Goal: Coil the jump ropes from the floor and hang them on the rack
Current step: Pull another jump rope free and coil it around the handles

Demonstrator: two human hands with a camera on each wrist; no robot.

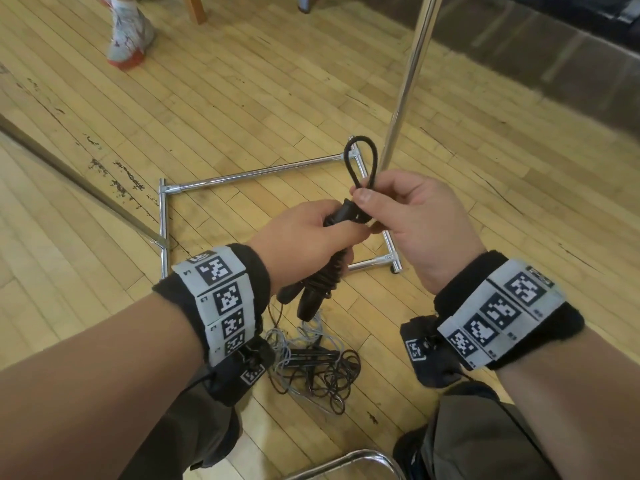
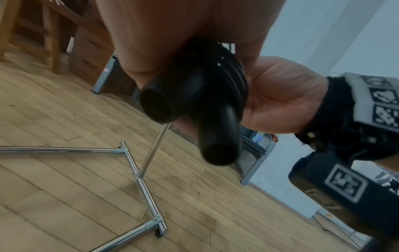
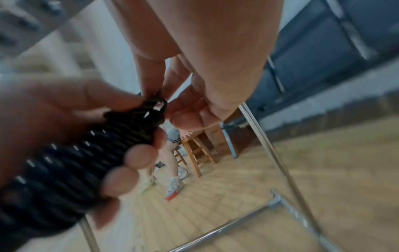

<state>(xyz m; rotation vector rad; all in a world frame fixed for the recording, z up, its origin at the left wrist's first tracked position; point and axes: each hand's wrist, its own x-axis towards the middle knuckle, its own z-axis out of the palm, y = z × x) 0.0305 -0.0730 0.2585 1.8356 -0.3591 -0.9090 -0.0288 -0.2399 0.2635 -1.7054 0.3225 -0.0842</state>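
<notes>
Nearly bundled: left hand grips the coiled jump rope; right hand fingers pinch its loop. Tangled ropes remain on the floor; nothing visibly hung on the rack.

Left hand fisted round the coiled jump rope, knuckles up — right hand just beside it, thumb and forefinger pinching the loop upright.
</notes>
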